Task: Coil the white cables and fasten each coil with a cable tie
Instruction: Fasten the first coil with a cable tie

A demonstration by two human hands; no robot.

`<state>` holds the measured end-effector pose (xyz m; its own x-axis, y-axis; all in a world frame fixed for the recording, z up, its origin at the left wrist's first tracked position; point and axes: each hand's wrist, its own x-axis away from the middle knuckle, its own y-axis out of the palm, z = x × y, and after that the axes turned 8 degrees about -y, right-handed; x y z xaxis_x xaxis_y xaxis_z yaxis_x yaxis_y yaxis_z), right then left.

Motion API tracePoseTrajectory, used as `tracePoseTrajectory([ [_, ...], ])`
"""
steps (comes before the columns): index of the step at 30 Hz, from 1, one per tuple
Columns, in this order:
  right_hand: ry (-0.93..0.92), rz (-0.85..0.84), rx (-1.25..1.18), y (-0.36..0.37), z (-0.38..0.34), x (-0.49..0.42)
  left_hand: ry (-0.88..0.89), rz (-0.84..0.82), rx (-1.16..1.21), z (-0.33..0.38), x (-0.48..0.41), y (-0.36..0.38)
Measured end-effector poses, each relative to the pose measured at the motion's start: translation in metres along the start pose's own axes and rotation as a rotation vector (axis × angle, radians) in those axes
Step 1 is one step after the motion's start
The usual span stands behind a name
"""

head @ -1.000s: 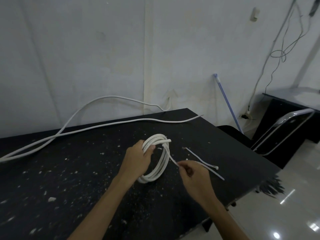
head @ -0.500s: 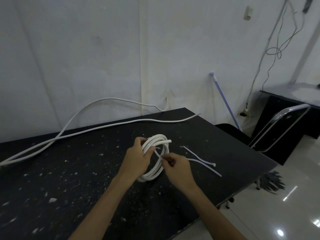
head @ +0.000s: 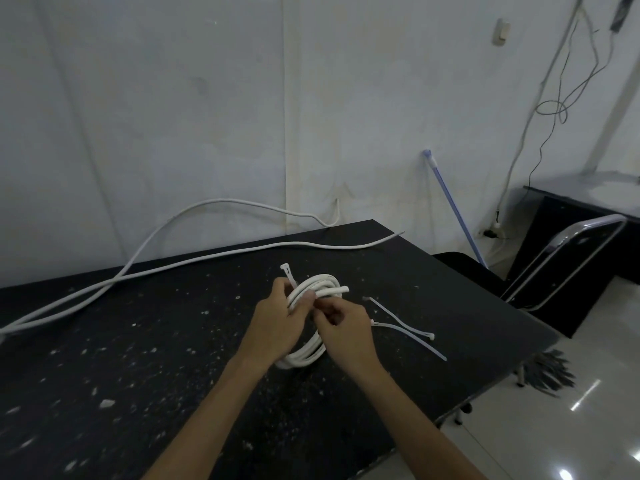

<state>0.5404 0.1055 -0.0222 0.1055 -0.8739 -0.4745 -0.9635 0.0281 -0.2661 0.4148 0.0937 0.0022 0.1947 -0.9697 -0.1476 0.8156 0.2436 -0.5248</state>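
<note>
A: Coil (head: 304, 356)?
B: Standing on edge on the surface (head: 173, 341), between both hands, long way running near to far, loose end (head: 334, 291) pointing right.
A: Left hand (head: 275, 322)?
B: Gripping coil and upright cable tie (head: 287, 273).
A: Right hand (head: 348, 329)?
B: Curled, touching coil; can't tell what's pinched.

A black table (head: 145, 358), flecked with pale specks and 1 larger white chip (head: 106, 403), stands against a stained off-white wall (head: 173, 116). To its right a blue pole (head: 453, 209) leans on the wall, its lower end hidden behind a black chair (head: 568, 268) with a chrome frame. Past the chair sits a dark cabinet (head: 568, 220) with a pale top. Thin wires (head: 554, 109) hang looped down the wall toward a plug (head: 491, 233) near the floor; a small box (head: 500, 31) is mounted higher up. Dark bristles (head: 550, 374) lie on the glossy tiled floor (head: 606, 393) by the table's right corner
</note>
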Motion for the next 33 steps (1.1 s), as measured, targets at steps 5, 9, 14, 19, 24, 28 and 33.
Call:
tracePoseTrajectory([
  [5,0.036,0.008,-0.041,0.0,0.001,0.001,0.053,0.021,0.044,-0.001,-0.002,0.003],
  [9,0.179,0.026,-0.222,-0.005,-0.007,0.0,0.104,0.06,0.039,-0.002,-0.001,0.005],
  [14,0.232,-0.193,-0.424,-0.025,-0.015,0.0,0.091,0.112,0.042,-0.005,-0.002,0.002],
  [19,0.144,-0.203,-0.475,-0.027,-0.012,0.001,0.121,0.129,0.031,-0.006,-0.003,0.004],
  [24,-0.08,-0.067,-0.202,-0.021,-0.016,-0.006,0.155,0.127,0.028,-0.01,-0.004,0.007],
  [28,-0.072,-0.021,-0.237,-0.012,-0.023,-0.011,0.17,0.148,0.041,-0.012,-0.003,0.008],
  [33,0.137,0.012,-0.448,-0.009,-0.033,-0.017,0.184,0.17,0.025,-0.013,-0.002,0.011],
])
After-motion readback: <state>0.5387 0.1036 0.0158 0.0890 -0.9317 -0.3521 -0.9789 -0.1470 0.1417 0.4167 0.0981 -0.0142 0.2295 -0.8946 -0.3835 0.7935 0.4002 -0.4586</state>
